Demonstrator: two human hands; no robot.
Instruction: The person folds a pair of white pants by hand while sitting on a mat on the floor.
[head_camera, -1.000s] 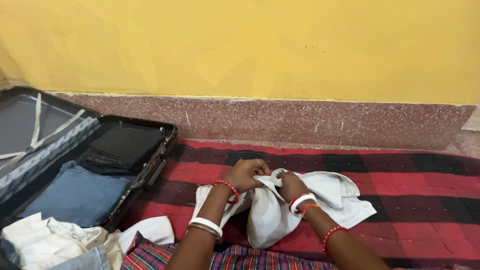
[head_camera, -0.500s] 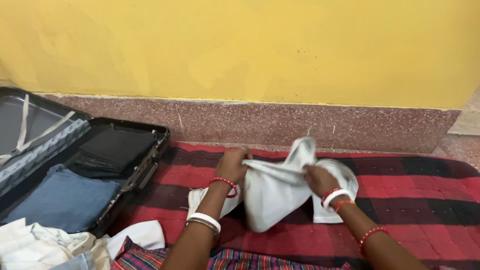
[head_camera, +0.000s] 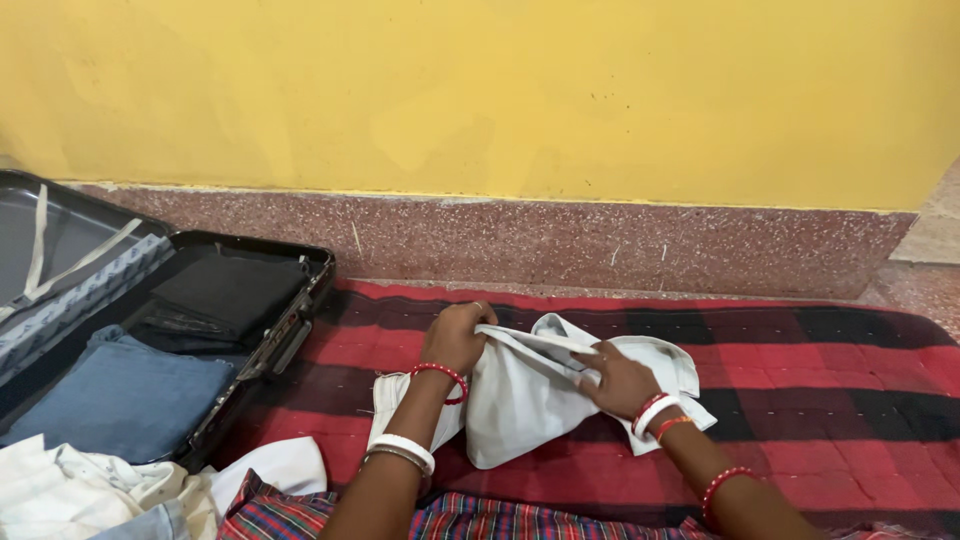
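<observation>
**White garment drawn flat on the blanket**

Red-and-black checked blanket (head_camera: 820, 400) covers the floor under us, and on it, just past our knees at about twelve o'clock, lies the white garment (head_camera: 520, 400) we are working on. Our left hand (head_camera: 455, 338) is clenched on its upper edge, holding a stretched hem taut. Our right hand (head_camera: 618, 380) presses down on the cloth at one o'clock, fingers gripping the same fold. Half a second ago that right hand had the cloth lifted high to the right; now it has come down and inward, so the fabric lies lower and more gathered, which we judge to mean a fold is being set. At seven o'clock, close by, a heap of pale clothes (head_camera: 80, 495) rests at the blanket's edge. Farther out at ten o'clock an open black suitcase (head_camera: 300, 300) holds a folded blue garment (head_camera: 120, 400) and dark clothing (head_camera: 225, 295). Beyond, a speckled skirting (head_camera: 600, 245) meets the yellow wall (head_camera: 500, 90).
</observation>
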